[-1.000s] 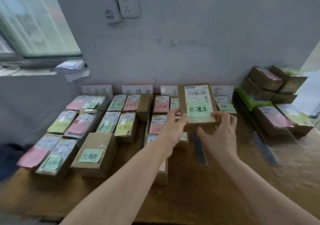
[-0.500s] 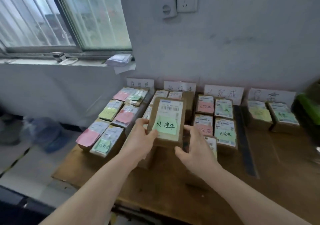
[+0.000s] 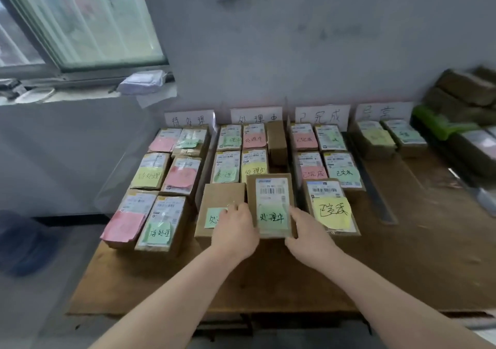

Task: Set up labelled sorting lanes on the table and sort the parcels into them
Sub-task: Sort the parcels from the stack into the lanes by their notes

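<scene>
Left fingers (image 3: 240, 210) were curled close together on the left edge of the parcel (image 3: 271, 201). Right fingers (image 3: 296, 215) were curled on its right edge, thumb side at the near corner. So the left hand (image 3: 236, 230) and right hand (image 3: 308, 234) gripped it from both sides. The parcel lay flat, barcode label and green note up. Couldn't tell if it sat fully on the table (image 3: 295, 276).

Just left of the parcel: a plain box (image 3: 222, 201), its green note half under the left hand. Just right of the parcel: a yellow-note box (image 3: 331, 206). Behind the parcel: more noted boxes (image 3: 253, 164) in two rows, then a paper sign (image 3: 256, 116) on the wall, second of four. Further right of the parcel: a dark strip (image 3: 375, 187) flat on the table. Well beyond that: a loose pile of boxes (image 3: 461, 93).
</scene>
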`<act>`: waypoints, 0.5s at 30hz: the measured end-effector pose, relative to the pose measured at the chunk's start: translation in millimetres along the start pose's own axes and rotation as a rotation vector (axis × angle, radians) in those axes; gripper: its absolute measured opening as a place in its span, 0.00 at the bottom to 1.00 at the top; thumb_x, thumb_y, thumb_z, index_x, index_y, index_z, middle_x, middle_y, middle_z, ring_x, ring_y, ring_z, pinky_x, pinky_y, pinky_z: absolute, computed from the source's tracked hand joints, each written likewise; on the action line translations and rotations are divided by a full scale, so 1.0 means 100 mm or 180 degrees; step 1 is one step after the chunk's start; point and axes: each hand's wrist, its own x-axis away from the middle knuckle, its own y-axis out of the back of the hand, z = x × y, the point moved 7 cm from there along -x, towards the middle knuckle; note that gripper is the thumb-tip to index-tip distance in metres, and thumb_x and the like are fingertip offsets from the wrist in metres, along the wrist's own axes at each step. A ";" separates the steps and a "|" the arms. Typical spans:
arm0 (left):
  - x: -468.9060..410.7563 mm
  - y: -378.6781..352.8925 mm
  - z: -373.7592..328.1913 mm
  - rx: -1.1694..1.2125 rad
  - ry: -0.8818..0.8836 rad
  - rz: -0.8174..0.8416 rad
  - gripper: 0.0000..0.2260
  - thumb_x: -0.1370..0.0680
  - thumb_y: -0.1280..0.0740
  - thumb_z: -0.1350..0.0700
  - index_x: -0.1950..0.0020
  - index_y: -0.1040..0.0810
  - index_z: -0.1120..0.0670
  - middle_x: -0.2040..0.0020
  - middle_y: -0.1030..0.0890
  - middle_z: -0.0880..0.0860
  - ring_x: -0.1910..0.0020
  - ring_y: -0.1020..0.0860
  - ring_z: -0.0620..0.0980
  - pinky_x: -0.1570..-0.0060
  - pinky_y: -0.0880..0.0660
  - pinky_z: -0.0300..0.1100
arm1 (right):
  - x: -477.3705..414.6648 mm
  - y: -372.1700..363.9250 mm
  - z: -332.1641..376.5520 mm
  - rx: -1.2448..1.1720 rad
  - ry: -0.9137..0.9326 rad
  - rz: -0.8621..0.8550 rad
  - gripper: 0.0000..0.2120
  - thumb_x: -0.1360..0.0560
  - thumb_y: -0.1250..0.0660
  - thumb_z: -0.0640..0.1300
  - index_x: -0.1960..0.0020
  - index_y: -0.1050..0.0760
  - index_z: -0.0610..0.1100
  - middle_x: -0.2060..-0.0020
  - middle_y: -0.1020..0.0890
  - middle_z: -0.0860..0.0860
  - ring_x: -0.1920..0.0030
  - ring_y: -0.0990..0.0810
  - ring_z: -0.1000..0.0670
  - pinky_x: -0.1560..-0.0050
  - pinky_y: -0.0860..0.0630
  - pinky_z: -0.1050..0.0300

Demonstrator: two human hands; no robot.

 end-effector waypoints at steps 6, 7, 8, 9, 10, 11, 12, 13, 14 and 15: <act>-0.04 0.06 0.07 -0.0377 -0.0368 -0.0183 0.24 0.21 0.35 0.52 0.26 0.37 0.48 0.29 0.33 0.52 0.31 0.36 0.56 0.36 0.31 0.50 | -0.03 -0.20 0.00 0.0442 -0.0076 0.0099 0.38 0.22 0.38 0.41 0.21 0.57 0.51 0.22 0.59 0.49 0.22 0.51 0.46 0.25 0.42 0.52; -0.06 0.08 0.07 -0.0400 -0.0431 -0.0188 0.25 0.21 0.35 0.52 0.25 0.39 0.47 0.28 0.33 0.51 0.30 0.37 0.56 0.36 0.32 0.52 | -0.03 -0.21 0.01 0.0442 -0.0079 0.0071 0.40 0.22 0.37 0.41 0.21 0.59 0.53 0.22 0.61 0.49 0.22 0.51 0.46 0.25 0.41 0.51; -0.07 0.07 0.07 -0.0373 -0.0469 -0.0137 0.25 0.21 0.36 0.52 0.25 0.39 0.47 0.28 0.32 0.50 0.29 0.37 0.55 0.35 0.32 0.53 | -0.03 -0.22 0.04 0.0387 -0.0106 0.0053 0.41 0.22 0.37 0.41 0.21 0.61 0.55 0.22 0.61 0.48 0.23 0.50 0.45 0.26 0.40 0.50; -0.08 0.05 0.07 -0.0319 -0.0482 -0.0042 0.24 0.21 0.36 0.52 0.26 0.38 0.47 0.29 0.30 0.49 0.30 0.37 0.54 0.35 0.33 0.54 | -0.03 -0.23 0.07 0.0321 -0.0135 0.0038 0.41 0.22 0.36 0.41 0.21 0.61 0.55 0.22 0.59 0.48 0.23 0.49 0.45 0.27 0.39 0.50; -0.08 0.03 0.07 -0.0261 -0.0482 0.0042 0.23 0.21 0.36 0.52 0.27 0.37 0.47 0.31 0.28 0.49 0.30 0.36 0.54 0.34 0.34 0.55 | -0.02 -0.25 0.09 0.0303 -0.0166 0.0021 0.41 0.22 0.36 0.42 0.21 0.60 0.54 0.22 0.56 0.47 0.24 0.48 0.45 0.27 0.38 0.50; -0.07 0.02 0.06 -0.0214 -0.0468 0.0094 0.21 0.21 0.37 0.52 0.28 0.35 0.47 0.32 0.27 0.49 0.30 0.36 0.54 0.34 0.35 0.56 | -0.01 -0.27 0.10 0.0335 -0.0192 0.0000 0.40 0.22 0.36 0.43 0.21 0.58 0.53 0.23 0.54 0.46 0.24 0.46 0.45 0.28 0.38 0.50; -0.07 0.01 0.06 -0.0186 -0.0464 0.0105 0.20 0.21 0.37 0.52 0.29 0.34 0.48 0.33 0.26 0.48 0.31 0.36 0.54 0.34 0.35 0.56 | 0.01 -0.29 0.10 0.0394 -0.0208 -0.0011 0.38 0.22 0.36 0.44 0.21 0.56 0.52 0.24 0.52 0.46 0.25 0.45 0.45 0.29 0.37 0.50; -0.05 0.01 0.05 -0.0198 -0.0473 0.0105 0.19 0.21 0.36 0.52 0.30 0.33 0.48 0.34 0.25 0.48 0.31 0.36 0.54 0.35 0.35 0.56 | 0.04 -0.30 0.09 0.0452 -0.0205 -0.0018 0.37 0.22 0.36 0.44 0.21 0.54 0.50 0.24 0.50 0.46 0.26 0.45 0.45 0.29 0.36 0.51; -0.04 0.00 0.05 -0.0260 -0.0491 0.0105 0.18 0.21 0.36 0.52 0.31 0.31 0.48 0.35 0.24 0.48 0.32 0.36 0.54 0.36 0.34 0.55 | 0.06 -0.31 0.09 0.0503 -0.0187 -0.0008 0.35 0.22 0.37 0.45 0.21 0.53 0.49 0.25 0.50 0.46 0.26 0.44 0.45 0.29 0.36 0.51; -0.04 -0.01 0.05 -0.0343 -0.0504 0.0125 0.16 0.21 0.36 0.51 0.33 0.30 0.49 0.36 0.24 0.49 0.33 0.35 0.54 0.36 0.33 0.55 | 0.06 -0.32 0.08 0.0532 -0.0162 0.0026 0.35 0.22 0.37 0.45 0.21 0.52 0.49 0.24 0.50 0.47 0.26 0.44 0.45 0.29 0.36 0.52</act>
